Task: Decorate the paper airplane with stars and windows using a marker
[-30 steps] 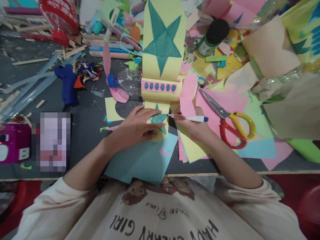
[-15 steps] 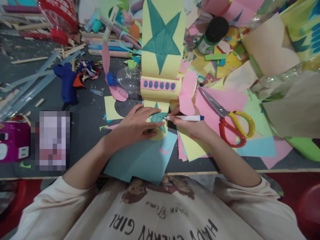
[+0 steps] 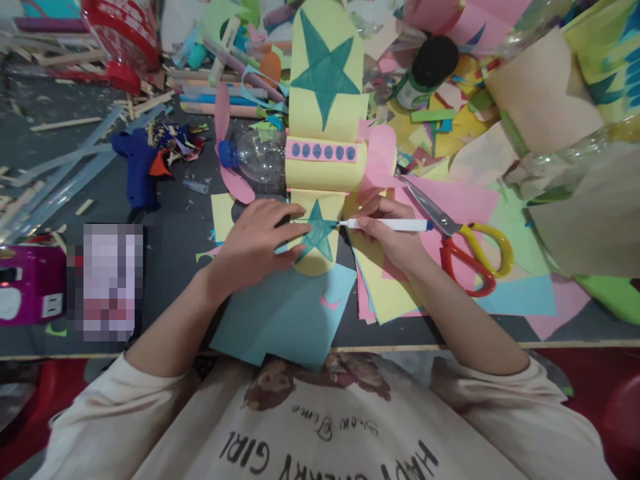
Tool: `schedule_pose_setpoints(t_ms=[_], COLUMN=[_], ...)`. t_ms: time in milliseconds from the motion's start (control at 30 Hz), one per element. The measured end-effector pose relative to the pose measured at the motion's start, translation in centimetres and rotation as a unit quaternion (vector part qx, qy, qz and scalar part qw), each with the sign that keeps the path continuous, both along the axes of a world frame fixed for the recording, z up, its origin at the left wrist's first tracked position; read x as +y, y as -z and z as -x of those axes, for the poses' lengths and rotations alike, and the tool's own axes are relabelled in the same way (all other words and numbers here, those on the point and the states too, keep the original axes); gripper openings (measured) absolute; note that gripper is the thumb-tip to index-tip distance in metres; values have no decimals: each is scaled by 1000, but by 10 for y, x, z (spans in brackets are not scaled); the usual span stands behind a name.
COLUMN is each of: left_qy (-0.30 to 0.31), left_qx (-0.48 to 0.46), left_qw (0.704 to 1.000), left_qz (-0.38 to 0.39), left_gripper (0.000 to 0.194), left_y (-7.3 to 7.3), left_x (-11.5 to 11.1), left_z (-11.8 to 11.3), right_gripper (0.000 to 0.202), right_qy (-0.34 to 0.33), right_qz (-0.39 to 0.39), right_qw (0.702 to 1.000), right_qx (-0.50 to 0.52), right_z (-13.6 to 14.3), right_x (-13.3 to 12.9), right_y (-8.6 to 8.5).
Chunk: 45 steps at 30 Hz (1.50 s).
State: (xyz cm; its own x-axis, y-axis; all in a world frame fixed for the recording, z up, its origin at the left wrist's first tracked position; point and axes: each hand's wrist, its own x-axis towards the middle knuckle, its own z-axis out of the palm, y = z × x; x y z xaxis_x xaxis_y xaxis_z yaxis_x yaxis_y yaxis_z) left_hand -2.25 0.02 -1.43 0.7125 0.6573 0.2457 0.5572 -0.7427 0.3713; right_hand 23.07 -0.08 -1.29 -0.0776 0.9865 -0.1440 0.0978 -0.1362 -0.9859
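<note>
A toy plane made from a clear plastic bottle (image 3: 263,157) lies across the middle, wrapped in yellow paper. A pink paper propeller (image 3: 223,110) sits at its blue cap (image 3: 228,155), and pink tail pieces (image 3: 381,153) are at the right end. The near yellow wing (image 3: 305,261) bears a green star (image 3: 317,232); a larger green star (image 3: 326,73) marks the far wing. My left hand (image 3: 253,240) rests with spread fingers at the near wing's left edge. My right hand (image 3: 393,240) grips a white marker (image 3: 407,225), its tip at the star's right point.
Red-and-yellow scissors (image 3: 467,260) lie at right beside coloured paper sheets. A blue sheet (image 3: 280,313) is under the near wing. Farther left are a blue glue gun (image 3: 137,167), a phone (image 3: 107,280) and a purple box (image 3: 33,283). A dark-capped jar (image 3: 425,70) stands among scraps.
The plane has shifted and tipped slightly, its near wing showing more. My left hand has slid left off the star. My right hand has moved right with the marker.
</note>
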Motion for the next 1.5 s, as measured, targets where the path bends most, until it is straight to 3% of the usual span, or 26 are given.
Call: schedule_pose_setpoints(t_ms=[133, 267, 600, 900, 1167, 1300, 1500], left_qy=[-83, -147, -85, -73, -83, -130, -120], left_qx=[-3, -32, -73, -86, -59, -63, -80], left_qw=[996, 989, 992, 991, 993, 988, 989], left_qz=[11, 15, 57, 67, 64, 47, 44], left_gripper=[29, 30, 27, 25, 29, 37, 44], left_y=[4, 2, 2, 3, 10, 15, 17], left_x=[1, -2, -6, -7, -8, -11, -10], left_z=[-1, -5, -9, -8, -10, -12, -10], right_gripper=[32, 65, 77, 67, 43, 38, 23], right_qy=[12, 8, -2, 39, -84, -130, -151], right_qz=[27, -3, -52, -95, -75, -81, -65], right_qw=[999, 997, 997, 992, 993, 987, 986], right_qx=[34, 81, 53, 77, 36, 38, -11], right_z=[-1, -1, -3, -1, 9, 23, 31], right_x=[-2, -5, -1, -3, 1, 10, 14], right_y=[5, 8, 10, 9, -1, 4, 12])
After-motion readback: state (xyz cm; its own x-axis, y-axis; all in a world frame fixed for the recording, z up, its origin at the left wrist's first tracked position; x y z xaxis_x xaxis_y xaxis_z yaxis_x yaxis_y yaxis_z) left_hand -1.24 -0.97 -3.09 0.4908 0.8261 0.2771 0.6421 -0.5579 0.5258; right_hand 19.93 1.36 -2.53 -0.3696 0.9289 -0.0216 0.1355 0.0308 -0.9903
